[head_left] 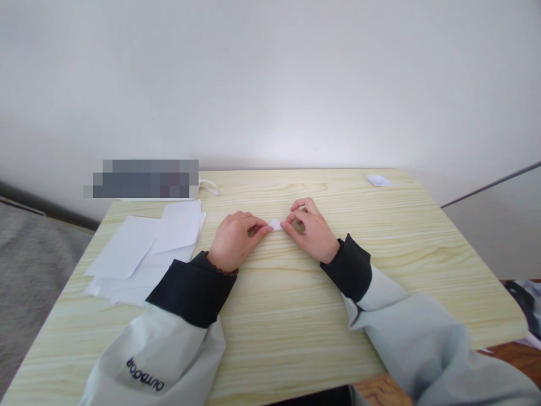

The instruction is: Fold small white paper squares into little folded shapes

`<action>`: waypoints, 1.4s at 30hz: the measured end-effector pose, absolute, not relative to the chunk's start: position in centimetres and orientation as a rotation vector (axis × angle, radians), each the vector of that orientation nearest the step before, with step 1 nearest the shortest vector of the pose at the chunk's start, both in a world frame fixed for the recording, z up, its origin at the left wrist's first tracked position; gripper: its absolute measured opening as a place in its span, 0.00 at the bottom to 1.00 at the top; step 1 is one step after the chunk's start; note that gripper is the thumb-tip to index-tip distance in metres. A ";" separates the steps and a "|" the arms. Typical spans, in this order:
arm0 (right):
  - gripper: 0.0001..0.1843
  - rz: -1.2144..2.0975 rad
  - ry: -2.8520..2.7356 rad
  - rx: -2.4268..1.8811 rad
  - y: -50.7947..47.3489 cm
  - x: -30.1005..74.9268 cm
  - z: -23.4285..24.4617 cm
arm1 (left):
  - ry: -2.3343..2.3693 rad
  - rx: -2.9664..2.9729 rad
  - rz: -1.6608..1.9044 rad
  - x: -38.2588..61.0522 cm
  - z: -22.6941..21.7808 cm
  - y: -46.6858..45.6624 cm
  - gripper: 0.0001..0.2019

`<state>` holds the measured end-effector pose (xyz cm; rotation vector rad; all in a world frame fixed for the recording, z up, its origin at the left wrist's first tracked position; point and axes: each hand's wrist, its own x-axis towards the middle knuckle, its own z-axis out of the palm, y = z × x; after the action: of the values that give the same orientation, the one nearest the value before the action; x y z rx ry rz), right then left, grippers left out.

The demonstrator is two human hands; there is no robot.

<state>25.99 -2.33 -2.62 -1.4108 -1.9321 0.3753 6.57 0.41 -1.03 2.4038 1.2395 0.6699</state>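
Observation:
A small folded piece of white paper (276, 225) is held by its two ends over the middle of the table. My left hand (236, 239) pinches its left end between thumb and fingers. At the right end, my right hand (310, 228) pinches it the same way, with the other fingers curled above. Much of the paper's edges is hidden by my fingertips. Left of my left hand lies a loose pile of white paper sheets (127, 248).
Another small folded white paper (378, 180) lies near the back right corner of the wood-grain table (274, 338). A blurred-out object (143, 179) with a white loop (210, 186) is at the back left. A white wall (270, 84) stands behind the table.

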 end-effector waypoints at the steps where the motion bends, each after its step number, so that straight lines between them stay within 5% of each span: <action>1: 0.07 0.376 -1.933 -1.414 -2.3 26.0 -2.6 | 1.244 2.403 0.670 6.6 -1.1 0.4 0.12; 42: 0.04 0.391 -2.013 -1.397 -2.1 25.8 -2.3 | 1.506 2.533 0.592 7.4 -1.1 -0.4 0.12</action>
<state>25.82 -2.13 -2.31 -1.3969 -2.0129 0.3913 7.42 -0.44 -1.13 2.5334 1.5059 0.5924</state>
